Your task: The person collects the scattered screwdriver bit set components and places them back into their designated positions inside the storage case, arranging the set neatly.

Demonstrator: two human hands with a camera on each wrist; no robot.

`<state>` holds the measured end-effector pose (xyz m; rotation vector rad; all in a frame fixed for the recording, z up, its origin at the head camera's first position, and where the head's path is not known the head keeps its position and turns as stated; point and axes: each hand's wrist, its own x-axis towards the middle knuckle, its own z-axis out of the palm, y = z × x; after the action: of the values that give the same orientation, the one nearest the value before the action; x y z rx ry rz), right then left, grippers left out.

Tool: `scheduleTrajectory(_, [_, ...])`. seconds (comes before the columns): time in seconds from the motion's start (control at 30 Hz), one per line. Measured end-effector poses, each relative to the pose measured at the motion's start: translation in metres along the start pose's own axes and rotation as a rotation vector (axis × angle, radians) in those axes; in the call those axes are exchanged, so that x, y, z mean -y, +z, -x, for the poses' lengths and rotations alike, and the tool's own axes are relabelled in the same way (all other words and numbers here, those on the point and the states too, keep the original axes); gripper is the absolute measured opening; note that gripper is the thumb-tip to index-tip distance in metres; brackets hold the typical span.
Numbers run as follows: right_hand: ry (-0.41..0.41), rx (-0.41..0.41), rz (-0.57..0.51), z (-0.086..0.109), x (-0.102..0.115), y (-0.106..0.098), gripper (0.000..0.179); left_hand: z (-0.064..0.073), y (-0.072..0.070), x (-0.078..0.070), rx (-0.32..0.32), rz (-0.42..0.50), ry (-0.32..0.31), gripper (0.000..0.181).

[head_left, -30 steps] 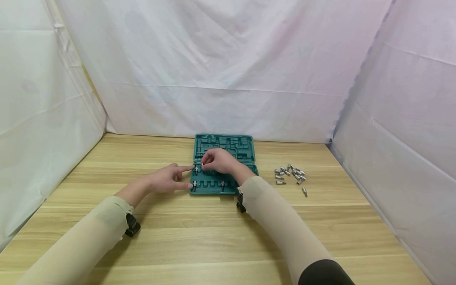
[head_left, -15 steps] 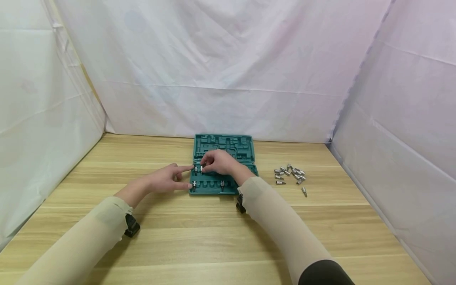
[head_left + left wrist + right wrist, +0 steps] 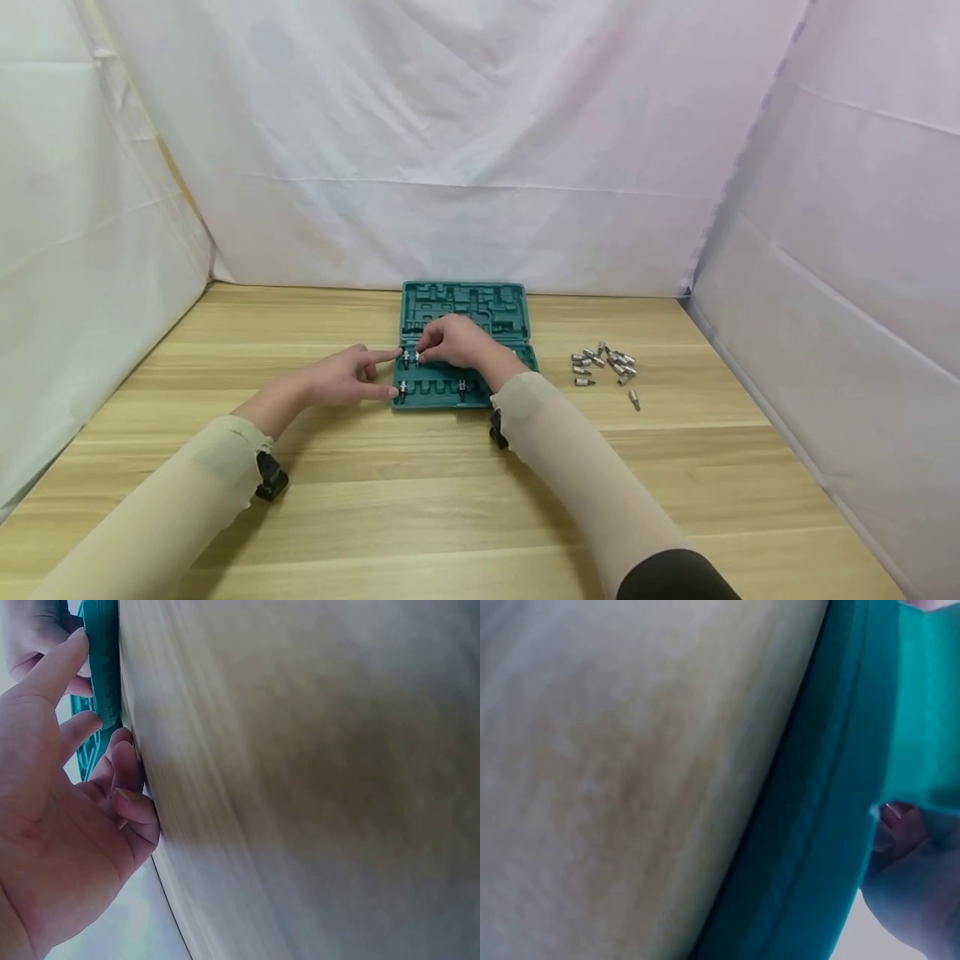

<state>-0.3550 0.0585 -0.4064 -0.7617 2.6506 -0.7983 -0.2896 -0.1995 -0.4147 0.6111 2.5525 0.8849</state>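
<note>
A green plastic tool case [image 3: 435, 403] lies unfolded on the table, its moulded lid [image 3: 465, 302] away from me. Thumb and fingertips of my right hand [image 3: 459, 340] pinch a small silver bit socket [image 3: 417, 358] at the upper left slots. My left hand [image 3: 341, 379] touches the case's left edge with extended forefinger and thumb; its other fingers are loosely bent in the left wrist view. Other bit sockets sit in slots: one at upper left [image 3: 406, 359], one at lower left [image 3: 402, 391], one in the lower row [image 3: 462, 389]. The right hand covers part of the tray.
Several loose bit sockets [image 3: 600, 360] lie heaped on the wooden table [image 3: 420, 500] right of the case. One single bit socket [image 3: 635, 400] lies closer to me. White cloth walls [image 3: 450, 167] stand behind and at both sides.
The right hand has lowered the bit socket slightly into the upper left slots, and the socket stands more upright there. The left hand keeps its place on the edge. The head view shifted a little.
</note>
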Motion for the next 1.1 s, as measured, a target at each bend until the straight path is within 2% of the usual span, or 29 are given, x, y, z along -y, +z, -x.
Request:
scheduleTrajectory(0.4, [0.014, 0.017, 0.016, -0.004, 0.005, 0.003, 0.015, 0.004, -0.001, 0.006, -0.003, 0.003, -0.002, 0.085])
scheduleTrajectory(0.8, [-0.017, 0.05, 0.073, -0.006, 0.007, -0.003, 0.015, 0.004, -0.005, 0.002, -0.005, 0.01, 0.003, 0.084])
scheduleTrajectory(1.1, [0.018, 0.025, -0.023, -0.005, -0.004, 0.001, 0.011, 0.0, -0.001, 0.003, 0.013, 0.014, -0.005, 0.086])
